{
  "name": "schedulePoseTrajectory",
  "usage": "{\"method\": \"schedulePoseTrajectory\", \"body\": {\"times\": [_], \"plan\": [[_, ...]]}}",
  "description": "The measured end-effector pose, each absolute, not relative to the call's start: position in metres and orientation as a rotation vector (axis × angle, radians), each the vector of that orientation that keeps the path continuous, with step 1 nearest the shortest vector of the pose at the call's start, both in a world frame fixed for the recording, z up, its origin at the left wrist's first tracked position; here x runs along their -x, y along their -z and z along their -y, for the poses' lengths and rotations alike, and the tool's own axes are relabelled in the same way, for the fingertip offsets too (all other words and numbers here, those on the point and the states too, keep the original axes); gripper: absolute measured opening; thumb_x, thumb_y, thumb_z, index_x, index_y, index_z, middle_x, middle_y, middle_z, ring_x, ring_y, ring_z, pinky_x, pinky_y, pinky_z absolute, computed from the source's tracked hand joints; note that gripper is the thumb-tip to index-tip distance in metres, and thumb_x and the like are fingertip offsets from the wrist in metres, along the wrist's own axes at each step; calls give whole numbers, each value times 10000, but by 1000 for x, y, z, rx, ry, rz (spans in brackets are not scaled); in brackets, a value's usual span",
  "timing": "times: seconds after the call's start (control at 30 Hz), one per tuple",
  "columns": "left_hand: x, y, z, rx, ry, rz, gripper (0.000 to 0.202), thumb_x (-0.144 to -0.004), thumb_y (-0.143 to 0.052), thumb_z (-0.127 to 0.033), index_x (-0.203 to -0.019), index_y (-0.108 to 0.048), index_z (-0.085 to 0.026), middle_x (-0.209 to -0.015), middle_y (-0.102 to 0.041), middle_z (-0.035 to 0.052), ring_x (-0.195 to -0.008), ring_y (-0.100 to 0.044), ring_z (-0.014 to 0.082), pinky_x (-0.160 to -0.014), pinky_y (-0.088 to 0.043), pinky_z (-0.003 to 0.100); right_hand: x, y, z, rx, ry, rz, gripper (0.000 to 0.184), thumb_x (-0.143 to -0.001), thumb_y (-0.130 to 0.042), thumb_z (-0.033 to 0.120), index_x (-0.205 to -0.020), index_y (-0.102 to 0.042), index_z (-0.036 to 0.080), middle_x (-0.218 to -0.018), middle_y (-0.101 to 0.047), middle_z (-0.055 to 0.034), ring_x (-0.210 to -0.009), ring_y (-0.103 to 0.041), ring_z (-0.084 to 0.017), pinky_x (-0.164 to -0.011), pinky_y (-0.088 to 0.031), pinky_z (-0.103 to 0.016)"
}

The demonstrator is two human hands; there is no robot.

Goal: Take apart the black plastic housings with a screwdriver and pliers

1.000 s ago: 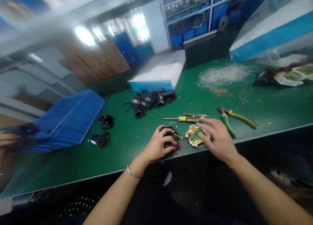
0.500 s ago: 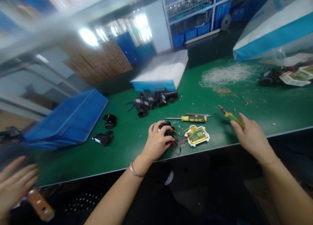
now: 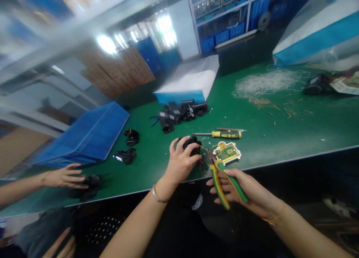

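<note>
My left hand (image 3: 183,159) is closed over a black plastic housing (image 3: 193,144) on the green bench, its fingers wrapped around the top. Thin red and yellow wires run from the housing to a white-framed circuit board (image 3: 228,153) lying beside it. In my right hand (image 3: 244,187) are pliers (image 3: 224,177) with green and yellow handles, spread apart. The jaws of the pliers are at the wires, between housing and board; whether they touch a wire I cannot tell. Just behind the board lies a yellow and black screwdriver (image 3: 227,134), with a thin rod (image 3: 231,129) alongside.
Several black housings (image 3: 179,114) are piled before a white and blue bag (image 3: 187,80). A blue bin (image 3: 84,134) stands left. Another person's hand (image 3: 67,177) touches a dark part. Tangled white strands (image 3: 263,84) and small screws (image 3: 288,112) lie at right.
My right hand has brought the pliers leftward from the right side of the bench to the wires, and their handles have spread. My left hand stays on the housing. The co-worker's hands moved.
</note>
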State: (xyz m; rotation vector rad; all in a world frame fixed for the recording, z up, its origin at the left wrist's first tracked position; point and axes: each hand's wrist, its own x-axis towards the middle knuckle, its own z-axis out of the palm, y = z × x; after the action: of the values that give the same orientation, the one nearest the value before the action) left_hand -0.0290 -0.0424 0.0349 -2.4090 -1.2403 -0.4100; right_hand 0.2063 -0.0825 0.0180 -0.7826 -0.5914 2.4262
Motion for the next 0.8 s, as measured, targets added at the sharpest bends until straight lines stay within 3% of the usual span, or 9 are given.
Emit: {"method": "schedulePoseTrajectory", "body": {"times": [0.8], "plan": [[27, -41, 47, 2369, 419, 1181, 126, -815, -660, -260, -900, -705, -341, -1193, -630, -14, -1299, -376, 322, -1042, -259, 599, -180, -23, 80, 887, -2251, 598, 346, -915, -465, 411, -1068, -623, 143, -1055, -682, -128, -906, -648, -223, -826, -532, -423]]}}
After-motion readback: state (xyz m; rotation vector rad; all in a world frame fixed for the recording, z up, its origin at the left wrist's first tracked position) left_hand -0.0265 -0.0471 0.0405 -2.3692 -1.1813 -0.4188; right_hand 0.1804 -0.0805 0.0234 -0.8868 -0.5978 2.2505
